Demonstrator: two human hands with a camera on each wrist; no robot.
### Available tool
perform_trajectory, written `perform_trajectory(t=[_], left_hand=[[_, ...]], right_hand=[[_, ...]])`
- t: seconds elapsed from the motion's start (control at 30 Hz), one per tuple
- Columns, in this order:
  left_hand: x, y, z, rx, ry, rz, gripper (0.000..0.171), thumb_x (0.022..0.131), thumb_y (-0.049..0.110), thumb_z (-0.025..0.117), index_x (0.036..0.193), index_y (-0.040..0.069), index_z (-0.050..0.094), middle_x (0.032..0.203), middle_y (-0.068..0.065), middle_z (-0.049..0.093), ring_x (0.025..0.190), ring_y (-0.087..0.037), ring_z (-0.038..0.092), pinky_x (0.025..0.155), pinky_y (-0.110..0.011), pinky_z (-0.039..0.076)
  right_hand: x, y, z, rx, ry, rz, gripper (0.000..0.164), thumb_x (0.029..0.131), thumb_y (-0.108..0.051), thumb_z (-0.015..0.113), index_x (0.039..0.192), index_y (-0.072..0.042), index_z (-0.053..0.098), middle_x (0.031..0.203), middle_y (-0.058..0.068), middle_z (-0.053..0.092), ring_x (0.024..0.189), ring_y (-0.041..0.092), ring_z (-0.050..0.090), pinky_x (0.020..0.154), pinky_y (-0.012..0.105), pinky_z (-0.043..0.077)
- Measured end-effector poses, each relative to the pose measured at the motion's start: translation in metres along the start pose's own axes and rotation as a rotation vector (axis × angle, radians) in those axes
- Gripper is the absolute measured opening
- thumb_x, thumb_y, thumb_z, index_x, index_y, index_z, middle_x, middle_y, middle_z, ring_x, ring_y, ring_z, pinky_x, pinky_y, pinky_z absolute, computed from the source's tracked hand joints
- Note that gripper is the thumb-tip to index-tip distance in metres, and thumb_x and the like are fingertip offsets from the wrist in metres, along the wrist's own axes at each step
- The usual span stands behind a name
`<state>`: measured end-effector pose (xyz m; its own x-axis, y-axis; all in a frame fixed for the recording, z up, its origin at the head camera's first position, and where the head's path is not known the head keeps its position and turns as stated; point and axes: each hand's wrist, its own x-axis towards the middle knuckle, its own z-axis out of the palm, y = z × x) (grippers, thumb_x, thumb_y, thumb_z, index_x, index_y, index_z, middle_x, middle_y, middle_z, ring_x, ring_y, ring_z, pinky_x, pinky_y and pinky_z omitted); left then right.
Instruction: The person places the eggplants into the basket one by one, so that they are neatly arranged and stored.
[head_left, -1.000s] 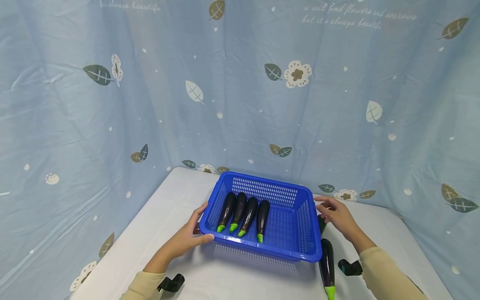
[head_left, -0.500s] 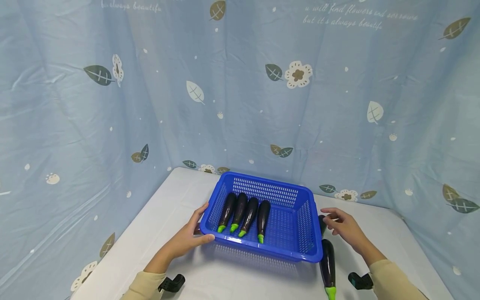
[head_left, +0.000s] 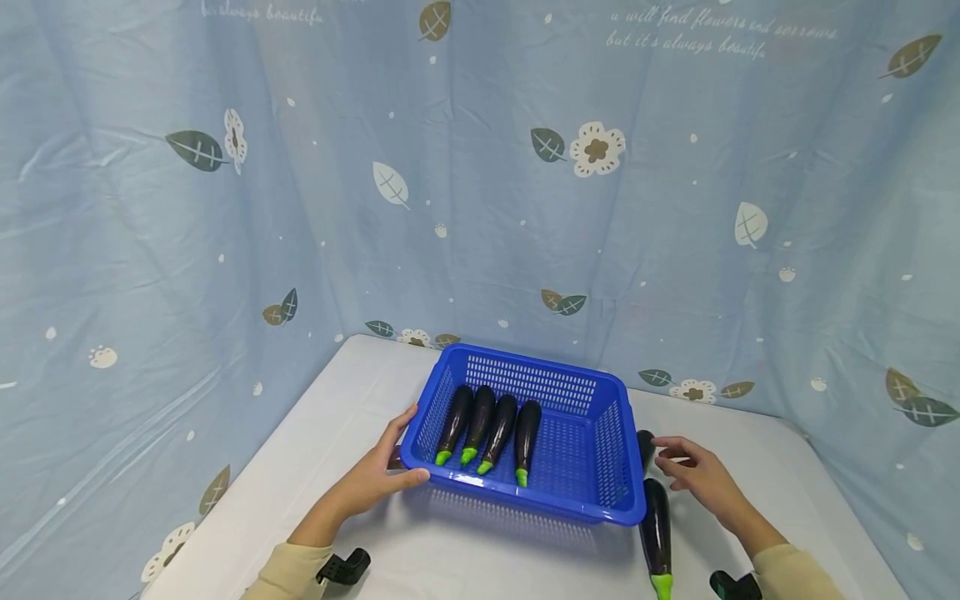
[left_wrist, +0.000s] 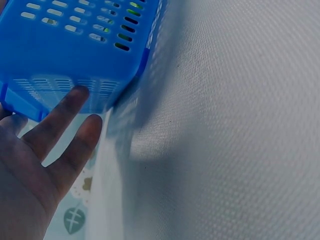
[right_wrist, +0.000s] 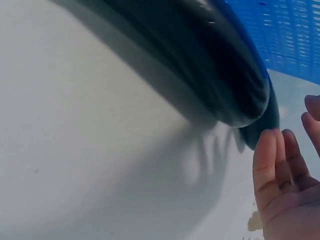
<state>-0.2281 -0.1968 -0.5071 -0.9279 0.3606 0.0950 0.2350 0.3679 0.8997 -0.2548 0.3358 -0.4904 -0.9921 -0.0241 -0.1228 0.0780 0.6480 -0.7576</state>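
Observation:
The blue plastic basket (head_left: 566,496) has slotted walls, and several dark purple eggplants (head_left: 527,433) with green stems lie inside, towards its left. My left hand (head_left: 375,471) holds its front left corner, thumb at the front rim and fingers along the left side. In the left wrist view, two fingers of that hand (left_wrist: 30,165) stretch out straight beside the basket wall (left_wrist: 65,55). My right hand (head_left: 693,475) is right of the basket, fingers loosely bent. Its fingertips are close to an eggplant (head_left: 645,450) partly hidden by the basket. Nearer me lies another eggplant (head_left: 656,529).
A white cloth covers the table (head_left: 465,558). A pale blue curtain (head_left: 480,208) printed with leaves and flowers stands behind and to the left. Black camera mounts (head_left: 345,567) sit at both wrists.
My right hand has come away from the basket's right rim and moved right and towards me, beside the eggplants. The left hand and the basket have stayed in place.

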Motion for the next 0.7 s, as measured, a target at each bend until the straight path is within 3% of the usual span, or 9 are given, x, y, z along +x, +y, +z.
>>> perform_trajectory(t=[0.17,0.37,0.7], left_hand=[[0.0,-0.001,0.0,0.004,0.001,0.004,0.099,0.092,0.027,0.076,0.165,0.025,0.009,0.168,-0.015,0.016,0.132,-0.034,0.051,0.103,-0.045,0.047],[0.001,-0.002,0.0,0.001,0.001,0.005,0.099,0.092,0.027,0.076,0.165,0.026,0.009,0.169,-0.014,0.015,0.132,-0.034,0.051,0.104,-0.045,0.046],[0.001,-0.004,0.0,0.0,0.006,0.024,0.099,0.092,0.026,0.076,0.165,0.024,0.009,0.169,-0.016,0.014,0.133,-0.036,0.051,0.102,-0.043,0.048]], right_hand=[[-0.004,0.006,0.002,-0.01,-0.006,0.021,0.045,0.103,-0.026,0.061,0.141,-0.002,0.055,0.133,0.026,0.058,0.117,0.039,0.06,0.081,0.039,0.059],[-0.01,0.01,0.005,0.052,-0.047,0.083,0.048,0.101,-0.024,0.062,0.143,-0.001,0.053,0.142,0.032,0.049,0.118,0.041,0.06,0.08,0.041,0.059],[-0.019,0.011,0.012,0.118,-0.091,0.19,0.069,0.093,-0.037,0.075,0.146,-0.001,0.049,0.147,0.037,0.04,0.121,0.05,0.055,0.081,0.044,0.06]])
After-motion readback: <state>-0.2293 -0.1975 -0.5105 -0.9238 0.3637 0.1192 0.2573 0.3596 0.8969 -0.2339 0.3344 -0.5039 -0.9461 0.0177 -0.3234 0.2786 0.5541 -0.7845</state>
